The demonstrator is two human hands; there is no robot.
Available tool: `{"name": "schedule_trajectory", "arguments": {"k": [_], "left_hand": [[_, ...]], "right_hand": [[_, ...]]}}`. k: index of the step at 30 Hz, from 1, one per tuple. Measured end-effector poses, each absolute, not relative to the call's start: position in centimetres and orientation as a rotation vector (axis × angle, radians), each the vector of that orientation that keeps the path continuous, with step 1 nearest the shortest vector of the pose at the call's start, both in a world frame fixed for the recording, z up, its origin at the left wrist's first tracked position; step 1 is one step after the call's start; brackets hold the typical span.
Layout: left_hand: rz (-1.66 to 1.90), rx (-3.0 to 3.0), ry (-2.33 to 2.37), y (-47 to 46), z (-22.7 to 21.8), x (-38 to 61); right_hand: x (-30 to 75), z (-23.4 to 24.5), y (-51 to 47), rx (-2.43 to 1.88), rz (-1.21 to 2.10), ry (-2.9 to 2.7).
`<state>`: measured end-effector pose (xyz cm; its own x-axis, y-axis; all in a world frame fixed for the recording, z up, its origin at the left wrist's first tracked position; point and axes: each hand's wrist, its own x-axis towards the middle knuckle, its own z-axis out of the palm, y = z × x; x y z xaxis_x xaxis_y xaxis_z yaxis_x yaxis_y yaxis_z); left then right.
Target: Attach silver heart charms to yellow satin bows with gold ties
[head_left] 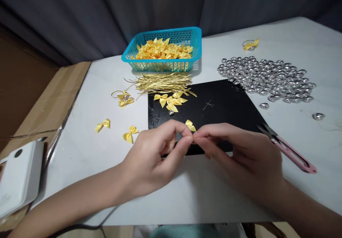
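Above the black mat [227,104], my left hand [156,156] and right hand [249,154] meet, pinching a gold strand [193,138] near a yellow bow [190,125]. Faint print [6,196] on the white device [22,175] is illegible.

1. Gold strand [193,138]: thin, pinched so that only a short bit shows, just below the middle of the view and a little toward five o'clock; a fine length also shows toward nine o'clock from there, the rest hidden.
2. Yellow bow [190,125]: small, glossy ribbon, just beyond the strand at twelve o'clock, its near edge partly covered; whether the two are joined cannot be told.
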<state>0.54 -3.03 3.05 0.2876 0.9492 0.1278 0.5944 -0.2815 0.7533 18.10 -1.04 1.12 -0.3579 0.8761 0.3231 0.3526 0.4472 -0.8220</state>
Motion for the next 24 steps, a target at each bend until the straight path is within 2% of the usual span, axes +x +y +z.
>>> {"name": "schedule_trajectory", "arguments": {"k": [15, 24], "left_hand": [[0.86, 2.426, 1.473, -3.22, 2.63, 0.37], [0.766, 2.262, 1.466, -3.46, 2.41, 0.45]], "right_hand": [[18.14, 1.0, -0.91, -1.094, 0.877, -1.922], [18.21, 1.03, -0.7, -1.104, 0.936, -1.915]]}}
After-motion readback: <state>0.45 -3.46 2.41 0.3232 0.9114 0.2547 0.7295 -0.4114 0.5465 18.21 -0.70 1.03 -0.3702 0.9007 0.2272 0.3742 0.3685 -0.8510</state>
